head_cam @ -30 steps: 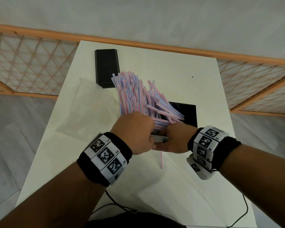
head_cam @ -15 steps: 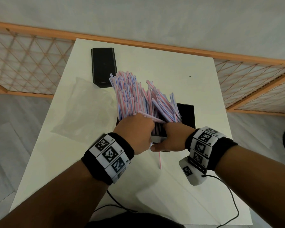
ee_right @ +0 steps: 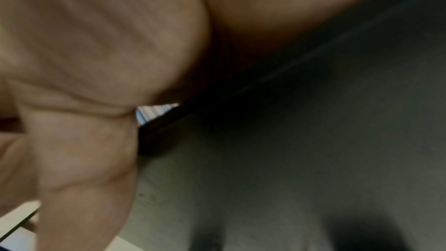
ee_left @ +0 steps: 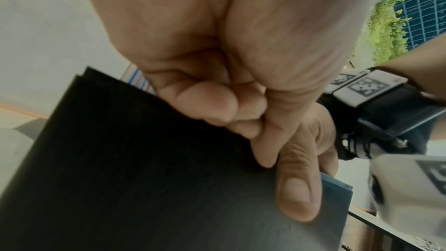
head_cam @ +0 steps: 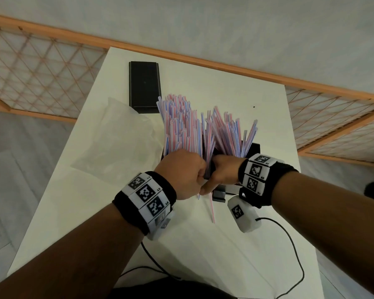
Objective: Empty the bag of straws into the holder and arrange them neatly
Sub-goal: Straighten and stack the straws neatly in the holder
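A thick bunch of pink, blue and white striped straws [head_cam: 188, 126] stands upright in the black holder [head_cam: 254, 147], fanning out at the top. My left hand [head_cam: 181, 173] curls round the left part of the bunch at the holder's rim. My right hand [head_cam: 225, 171] wraps the right part of the straws [head_cam: 229, 134], its thumb [ee_left: 296, 188] lying down the holder's front wall [ee_left: 144, 178]. In the right wrist view only a sliver of straws [ee_right: 154, 112] shows past the palm. One loose straw [head_cam: 212, 210] lies on the table below the hands.
The empty clear plastic bag [head_cam: 117, 137] lies left of the holder. A flat black box [head_cam: 144, 86] sits at the table's far left. A black cable [head_cam: 294, 251] trails over the white table [head_cam: 268, 126] near its front. An orange lattice railing [head_cam: 30, 67] runs behind.
The straws leaned and splayed to the right before; they now stand more upright and closer together. Both hands have drawn in against each other at the holder's rim.
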`<control>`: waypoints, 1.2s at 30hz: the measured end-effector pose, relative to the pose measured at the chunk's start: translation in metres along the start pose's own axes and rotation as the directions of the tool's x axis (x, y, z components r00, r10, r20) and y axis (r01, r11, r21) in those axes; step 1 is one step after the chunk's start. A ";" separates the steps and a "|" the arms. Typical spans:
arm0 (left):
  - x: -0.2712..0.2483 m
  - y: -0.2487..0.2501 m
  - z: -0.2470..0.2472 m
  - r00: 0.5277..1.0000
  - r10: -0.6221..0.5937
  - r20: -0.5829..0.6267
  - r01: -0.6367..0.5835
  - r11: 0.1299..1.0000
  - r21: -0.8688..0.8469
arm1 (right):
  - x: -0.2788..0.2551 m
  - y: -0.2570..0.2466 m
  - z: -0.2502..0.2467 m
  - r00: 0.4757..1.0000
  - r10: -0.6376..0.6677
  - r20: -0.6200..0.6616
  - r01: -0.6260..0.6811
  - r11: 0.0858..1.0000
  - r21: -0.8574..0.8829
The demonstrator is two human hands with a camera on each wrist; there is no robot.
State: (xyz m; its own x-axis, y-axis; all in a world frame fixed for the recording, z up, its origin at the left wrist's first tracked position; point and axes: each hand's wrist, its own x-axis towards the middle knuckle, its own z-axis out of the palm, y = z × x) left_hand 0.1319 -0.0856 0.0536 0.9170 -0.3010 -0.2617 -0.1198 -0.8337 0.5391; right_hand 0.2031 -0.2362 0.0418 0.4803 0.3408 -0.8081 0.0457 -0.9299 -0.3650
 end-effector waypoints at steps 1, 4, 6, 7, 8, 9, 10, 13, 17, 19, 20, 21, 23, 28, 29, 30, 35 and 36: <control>0.000 0.000 0.000 1.000 -0.004 -0.001 0.004 1.000 -0.002 | 0.004 -0.001 0.001 1.000 0.027 0.006 -0.027 1.000 -0.011; 0.001 0.000 0.001 1.000 -0.007 -0.015 0.007 1.000 -0.008 | 0.017 0.003 0.005 0.999 0.018 0.040 -0.015 0.997 -0.076; 0.000 0.000 0.002 1.000 -0.005 -0.014 0.005 1.000 0.001 | 0.020 0.004 0.008 0.998 -0.003 0.061 0.009 0.995 -0.098; -0.001 0.000 0.002 1.000 -0.004 -0.012 0.004 1.000 0.007 | 0.020 0.003 0.009 0.998 -0.007 0.067 0.014 0.995 -0.095; -0.001 0.000 0.002 1.000 -0.004 -0.010 0.004 1.000 0.013 | 0.020 0.004 0.008 0.997 -0.005 0.071 0.012 0.996 -0.087; -0.001 0.001 0.002 1.000 -0.002 -0.012 0.003 1.000 0.020 | 0.019 0.004 0.008 0.997 -0.003 0.075 0.009 0.996 -0.083; -0.002 0.001 0.002 1.000 0.000 -0.014 0.000 1.000 0.024 | 0.018 0.003 0.007 0.996 -0.008 0.090 0.016 0.997 -0.082; -0.001 0.003 0.000 1.000 0.006 -0.010 -0.005 1.000 0.014 | 0.017 -0.001 0.008 0.992 -0.001 0.122 0.012 0.996 -0.085; 0.000 0.001 0.002 0.999 -0.006 -0.041 0.005 1.000 -0.014 | 0.019 0.002 0.006 0.999 0.029 0.025 -0.026 0.994 -0.110; 0.000 0.001 0.004 0.998 -0.001 -0.065 -0.001 1.000 -0.026 | 0.018 0.004 0.006 1.000 0.014 -0.008 -0.015 0.996 -0.086; 0.000 0.001 0.004 0.997 0.005 -0.079 -0.008 0.999 -0.035 | 0.016 0.004 0.007 1.000 -0.001 -0.013 0.000 0.997 -0.080; 0.001 0.000 0.005 0.996 0.012 -0.090 -0.017 0.998 -0.053 | 0.013 0.003 0.007 1.000 -0.014 -0.019 0.013 0.997 -0.076; -0.001 -0.002 0.003 0.994 0.023 -0.111 -0.036 0.992 -0.120 | 0.011 0.003 0.008 0.997 -0.047 -0.064 0.042 0.996 -0.075; -0.009 -0.002 -0.002 0.890 -0.030 -0.454 -0.130 0.940 -0.317 | -0.001 0.011 0.010 0.974 -0.176 -0.143 0.167 0.983 -0.068; -0.010 -0.003 -0.004 0.809 -0.047 -0.585 -0.180 0.929 -0.323 | -0.002 0.014 0.011 0.968 -0.187 -0.168 0.180 0.982 -0.056; -0.010 -0.002 -0.006 0.718 -0.053 -0.693 -0.228 0.924 -0.308 | -0.003 0.017 0.012 0.960 -0.195 -0.202 0.188 0.981 -0.053; -0.008 -0.006 -0.026 0.433 0.007 -0.901 -0.219 0.971 -0.097 | -0.010 0.019 0.011 0.941 -0.207 -0.267 0.191 0.978 -0.087; -0.008 -0.008 -0.031 0.409 0.033 -0.912 -0.196 0.979 -0.052 | -0.011 0.020 0.011 0.938 -0.216 -0.271 0.202 0.976 -0.082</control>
State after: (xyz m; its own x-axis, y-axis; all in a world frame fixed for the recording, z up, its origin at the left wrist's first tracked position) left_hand 0.1376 -0.0621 0.0757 0.7180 0.2712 0.6410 -0.2774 -0.7332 0.6209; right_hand 0.1894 -0.2567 0.0384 0.6782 0.4834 -0.5535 0.2129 -0.8502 -0.4815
